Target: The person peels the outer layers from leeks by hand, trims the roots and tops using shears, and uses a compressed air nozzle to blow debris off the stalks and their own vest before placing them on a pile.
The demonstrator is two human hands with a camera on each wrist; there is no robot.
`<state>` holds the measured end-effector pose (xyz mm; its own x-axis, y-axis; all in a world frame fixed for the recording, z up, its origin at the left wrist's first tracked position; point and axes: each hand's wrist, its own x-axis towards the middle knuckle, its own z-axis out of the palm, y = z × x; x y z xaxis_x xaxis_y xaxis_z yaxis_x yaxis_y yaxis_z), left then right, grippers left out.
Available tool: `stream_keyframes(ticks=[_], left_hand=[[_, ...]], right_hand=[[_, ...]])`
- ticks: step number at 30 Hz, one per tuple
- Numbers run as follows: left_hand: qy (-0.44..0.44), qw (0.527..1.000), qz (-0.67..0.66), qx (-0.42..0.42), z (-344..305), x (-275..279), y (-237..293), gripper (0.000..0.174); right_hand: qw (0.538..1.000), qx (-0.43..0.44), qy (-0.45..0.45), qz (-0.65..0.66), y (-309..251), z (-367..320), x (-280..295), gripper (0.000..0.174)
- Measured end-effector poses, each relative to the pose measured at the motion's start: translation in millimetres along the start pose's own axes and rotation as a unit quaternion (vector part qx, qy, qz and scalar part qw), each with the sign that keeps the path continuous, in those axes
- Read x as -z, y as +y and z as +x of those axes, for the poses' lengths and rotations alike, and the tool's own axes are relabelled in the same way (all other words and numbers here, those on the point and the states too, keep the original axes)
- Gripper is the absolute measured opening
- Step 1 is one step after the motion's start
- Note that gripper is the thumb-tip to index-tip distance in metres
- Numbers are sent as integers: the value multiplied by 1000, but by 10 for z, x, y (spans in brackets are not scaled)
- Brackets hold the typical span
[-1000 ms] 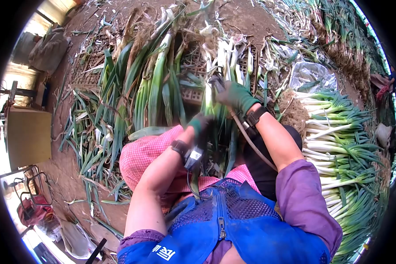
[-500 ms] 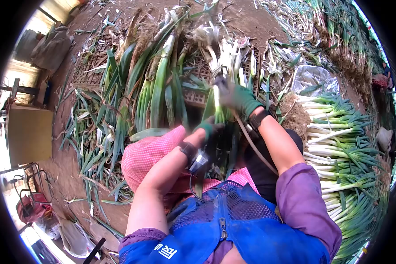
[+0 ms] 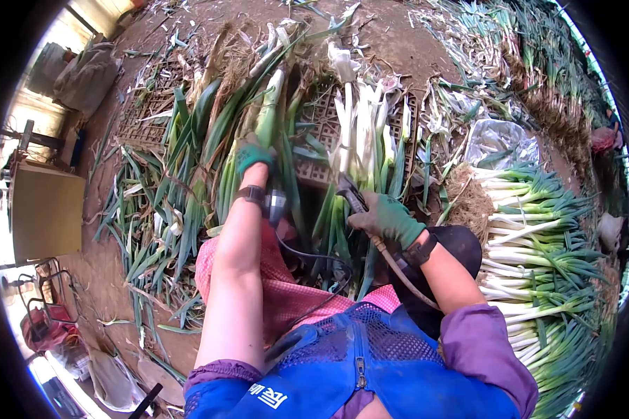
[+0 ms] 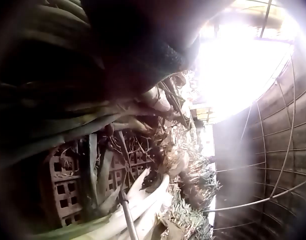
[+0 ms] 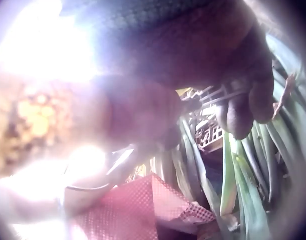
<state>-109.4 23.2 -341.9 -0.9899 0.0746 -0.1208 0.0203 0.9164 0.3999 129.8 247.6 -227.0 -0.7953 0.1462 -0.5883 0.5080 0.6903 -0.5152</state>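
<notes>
My left hand (image 3: 255, 157), in a green glove, grips a thick untrimmed leek (image 3: 269, 112) on the left bunch; its fingertips are largely hidden in the head view. In the left wrist view that hand is a dark shape over the leaves. My right hand (image 3: 390, 220), gloved too, holds an air gun (image 3: 351, 192) with a hose (image 3: 396, 267) running back from its handle. The gun's nozzle points at several white-stemmed leeks (image 3: 363, 129) lying side by side just ahead. In the right wrist view, curled fingers (image 5: 238, 117) hang above green leaves.
A brown plastic crate (image 3: 314, 172) lies under the leeks. To the right stands a long stack of clean leeks (image 3: 531, 237), beside a clump of roots (image 3: 466, 195) and a clear plastic bag (image 3: 500, 143). Loose leaves (image 3: 154, 230) litter the ground at left. A pink checked cloth (image 3: 293, 297) covers the lap.
My left hand has left the leek near the air gun and moved left and forward onto the untrimmed bunch. The right hand with the air gun has drawn back slightly toward the body.
</notes>
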Motion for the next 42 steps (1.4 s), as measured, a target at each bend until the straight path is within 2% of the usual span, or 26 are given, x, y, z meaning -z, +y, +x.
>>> stream_keyframes(ticks=[1, 4, 6, 8, 10, 12, 15, 16, 18, 19, 21, 23, 26, 28, 30, 31, 32, 33, 34, 35, 37, 38, 39, 40, 41, 42], left_hand=[[-37, 999, 17, -7, 21, -3, -8, 64], [-42, 999, -29, -10, 41, -82, 74, 63], [-68, 997, 24, 9, -386, 251, 578, 48], [-97, 994, 23, -49, -710, 183, 734, 40], [-122, 988, 31, -85, -1046, 50, 735, 44], [-205, 968, 54, -132, -1173, 117, 712, 51], [-150, 971, 62, -175, -1070, 212, 703, 57], [-65, 983, 55, -161, -1008, 175, 665, 62], [-89, 991, -3, -100, -789, 106, 581, 73], [-37, 993, 6, -110, -697, -188, 461, 66], [-59, 992, 65, -95, -741, -177, 577, 65], [-84, 990, 101, -58, -729, -274, 714, 65], [-69, 983, 158, -59, -623, -576, 590, 87], [-153, 984, 97, 4, -562, -141, 695, 85], [-157, 986, 37, 30, -425, 124, 649, 88], [-108, 993, 27, 30, -365, 204, 598, 99], [-79, 996, -13, 46, -238, 277, 497, 96], [-49, 997, -57, -6, -104, 406, 317, 86], [-30, 999, 19, 41, -57, 693, 387, 75], [-41, 999, -9, 16, 109, 900, 235, 72], [11, 999, 35, 30, 407, 1305, 95, 77], [-15, 998, -64, 6, 576, 1521, -2, 73], [-26, 990, -137, -20, 688, 1746, -6, 59], [-90, 943, -315, -58, 708, 1961, 3, 50], [-106, 940, -317, -67, 525, 2230, 209, 42], [-121, 937, -320, -77, 290, 2420, 423, 35]], right_hand=[[1000, -6, 1, 11, 13, 17, -29, 56], [998, -39, 19, 41, 102, 139, 17, 56], [998, -36, 20, 51, 128, 193, 31, 58], [997, -20, 34, 63, 163, 256, 2, 58], [995, -38, 25, 86, 120, 313, 7, 58], [993, -40, 18, 111, 108, 356, 16, 58], [990, -35, 10, 139, 162, 393, -22, 59], [989, -35, 7, 146, 199, 399, -33, 59], [993, -17, 33, 116, 174, 288, -24, 60], [993, -8, 41, 108, 225, 300, -62, 60], [994, 12, 55, 89, 247, 280, -88, 64], [995, 1, 70, 68, 222, 256, -120, 60], [996, -7, 62, 65, 198, 262, -105, 60], [997, -10, 49, 64, 129, 193, -10, 66], [995, -10, 33, 91, 242, 259, -29, 65], [995, -10, 27, 98, 293, 292, -45, 65], [994, -10, 22, 105, 310, 306, -44, 65], [994, -12, 19, 104, 289, 281, -18, 65], [994, -14, 16, 103, 280, 261, -7, 65], [995, -11, 28, 100, 301, 259, -27, 65], [994, -3, 52, 91, 352, 276, -60, 65], [992, 13, 68, 101, 343, 250, -33, 62], [990, 29, 82, 111, 317, 201, 9, 58], [987, 44, 95, 121, 309, 174, 24, 55], [982, 62, 133, 123, 355, 207, -13, 47], [980, 69, 110, 153, 368, 218, 8, 43]])
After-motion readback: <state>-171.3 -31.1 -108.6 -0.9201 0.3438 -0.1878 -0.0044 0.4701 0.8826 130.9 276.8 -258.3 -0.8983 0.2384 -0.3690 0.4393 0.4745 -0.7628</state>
